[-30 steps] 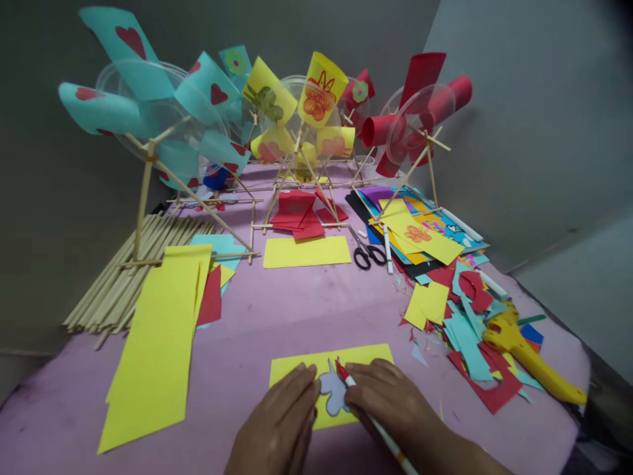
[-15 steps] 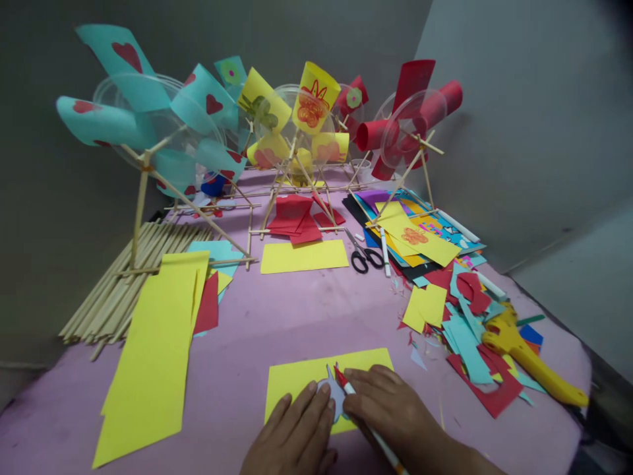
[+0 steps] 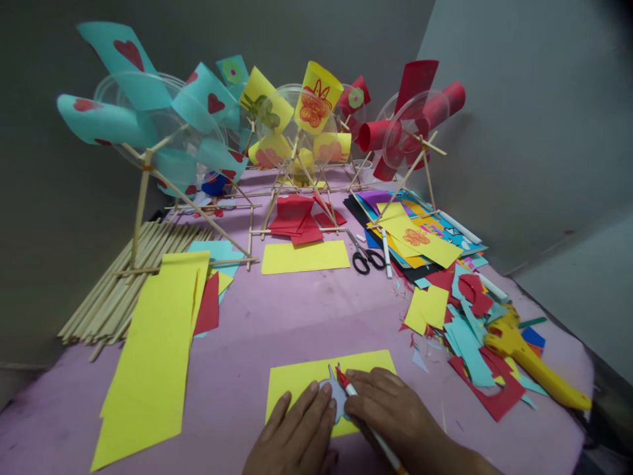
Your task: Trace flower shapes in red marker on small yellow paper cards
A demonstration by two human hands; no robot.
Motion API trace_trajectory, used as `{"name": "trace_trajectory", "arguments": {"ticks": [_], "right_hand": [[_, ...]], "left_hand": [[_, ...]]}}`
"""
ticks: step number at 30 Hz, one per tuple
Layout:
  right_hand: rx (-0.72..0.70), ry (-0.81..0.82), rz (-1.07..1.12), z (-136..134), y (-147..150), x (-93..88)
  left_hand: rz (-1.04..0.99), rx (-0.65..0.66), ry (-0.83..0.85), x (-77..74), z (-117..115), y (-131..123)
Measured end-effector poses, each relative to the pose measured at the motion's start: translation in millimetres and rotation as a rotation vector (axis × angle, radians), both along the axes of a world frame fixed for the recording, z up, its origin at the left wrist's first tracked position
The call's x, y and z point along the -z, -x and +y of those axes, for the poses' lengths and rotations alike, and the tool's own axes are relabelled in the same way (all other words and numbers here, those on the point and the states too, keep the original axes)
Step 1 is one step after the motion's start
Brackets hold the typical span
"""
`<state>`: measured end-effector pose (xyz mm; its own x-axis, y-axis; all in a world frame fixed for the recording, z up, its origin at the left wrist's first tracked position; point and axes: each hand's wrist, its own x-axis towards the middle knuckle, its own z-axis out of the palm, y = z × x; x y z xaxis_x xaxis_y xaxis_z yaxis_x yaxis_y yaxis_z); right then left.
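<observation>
My left hand (image 3: 297,432) lies flat, fingers apart, pressing a pale blue-grey paper cutout (image 3: 339,399) onto a yellow paper rectangle (image 3: 304,379) near the table's front edge. My right hand (image 3: 393,412) is closed round a white marker with a red tip (image 3: 346,382). The tip rests at the cutout's upper right edge. Most of the cutout is covered by my fingers.
Paper windmills on stick frames stand at the back: teal (image 3: 148,112), yellow (image 3: 301,115), red (image 3: 413,119). Wooden sticks (image 3: 116,290) lie left beside a long yellow sheet (image 3: 153,356). Scissors (image 3: 366,257), paper scraps (image 3: 469,323) and a yellow glue gun (image 3: 537,366) lie right on the pink table (image 3: 277,316).
My left hand slid up and right over the cutout, covering more of it. The right hand with the marker shifted only slightly along the cutout's edge.
</observation>
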<state>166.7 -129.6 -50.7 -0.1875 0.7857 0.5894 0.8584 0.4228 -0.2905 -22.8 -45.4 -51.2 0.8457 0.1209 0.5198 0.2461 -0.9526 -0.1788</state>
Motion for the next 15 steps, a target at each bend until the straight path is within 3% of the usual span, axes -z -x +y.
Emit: {"name": "trace_trajectory", "arguments": {"ticks": [15], "right_hand": [[-0.014, 0.035, 0.004, -0.4, -0.7, 0.3]], "left_hand": [[-0.001, -0.007, -0.004, -3.8, -0.9, -1.5]]}}
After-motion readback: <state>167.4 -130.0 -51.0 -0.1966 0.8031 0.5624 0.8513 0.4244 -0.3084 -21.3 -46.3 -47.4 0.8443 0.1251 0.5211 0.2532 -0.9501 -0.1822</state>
